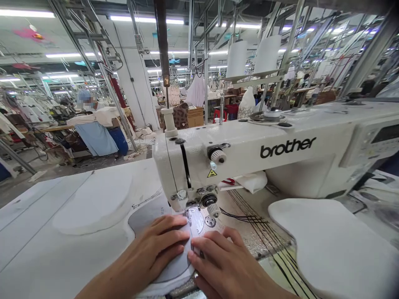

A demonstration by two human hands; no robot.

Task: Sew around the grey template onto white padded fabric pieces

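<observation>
Two bare hands are reaching in from the bottom edge, one left hand [162,245] and one right hand [227,257]. Beneath their fingertips, one grey piece [145,219] is lying flat in front of and beside the presser foot [188,216]. It is looking smooth and matte, with a curved outline, a dark rim and small faint lettering near its far end; white fabric is showing along its lower edge. The left hand is resting palm-down on the piece, its fingers extended and not closing around anything. The right hand is bending its fingers toward the piece's right edge; whether they are pinching it, I cannot tell.

One white sewing machine [240,153] is standing over the work, bearing one yellow warning triangle [212,173]. Several dark threads [271,236] are trailing across the bed to its right. One large white piece [336,241] is lying beyond them, and one rounded white piece [96,203] is lying on the table to the left. Two white thread cones [252,56] are standing above the machine. Farther back at left, one co-worker [87,101] is sitting behind a table, where one light blue cloth [96,139] is hanging down.
</observation>
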